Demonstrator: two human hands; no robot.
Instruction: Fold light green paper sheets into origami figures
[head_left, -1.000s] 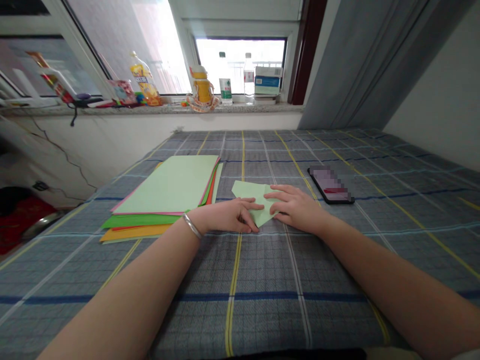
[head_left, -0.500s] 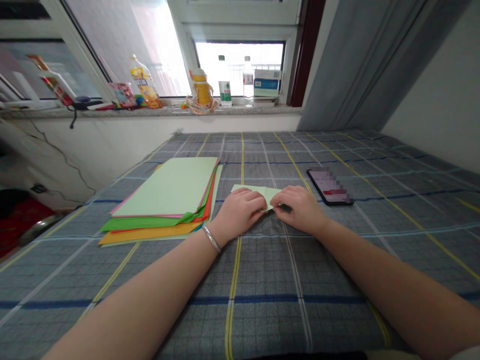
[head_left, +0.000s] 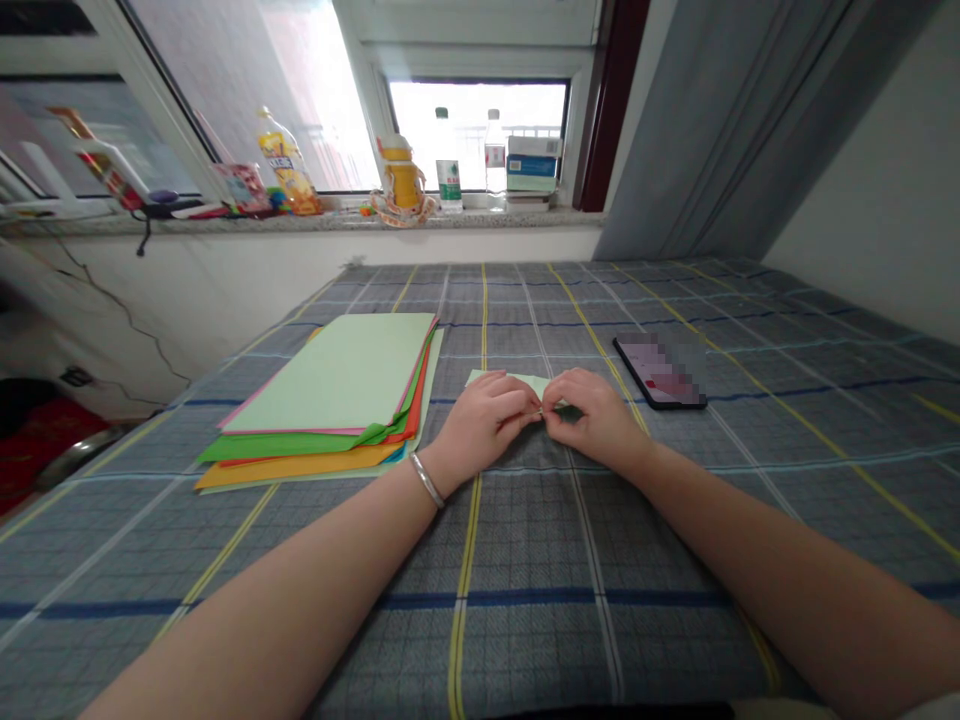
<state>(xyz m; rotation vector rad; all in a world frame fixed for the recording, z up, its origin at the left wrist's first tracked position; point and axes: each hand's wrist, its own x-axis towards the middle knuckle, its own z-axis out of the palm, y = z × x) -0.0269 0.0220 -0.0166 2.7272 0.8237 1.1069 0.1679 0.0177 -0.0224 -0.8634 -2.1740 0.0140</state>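
"So, where's the folded pale-green paper [head_left: 529, 381]?"

"Mid-cloth, pinched at its near edge by the left hand [head_left: 498, 415] and right hand [head_left: 589, 415], which hide most of it."

"And around it?"

"Coloured sheets [head_left: 337, 375] stacked left, a phone [head_left: 660, 373] right, both clear of the hands. Bottles [head_left: 495, 160] stand on the far windowsill [head_left: 300, 222]."

The folded sheet [head_left: 531, 381] and the stacked sheets [head_left: 337, 375] are presenting smooth, matt paper. The bracelet [head_left: 427, 480] is showing glossy, smooth metal. The checked cover [head_left: 532, 540] is displaying matt, woven cloth; the windowsill [head_left: 300, 223] is exhibiting speckled, stone-like material
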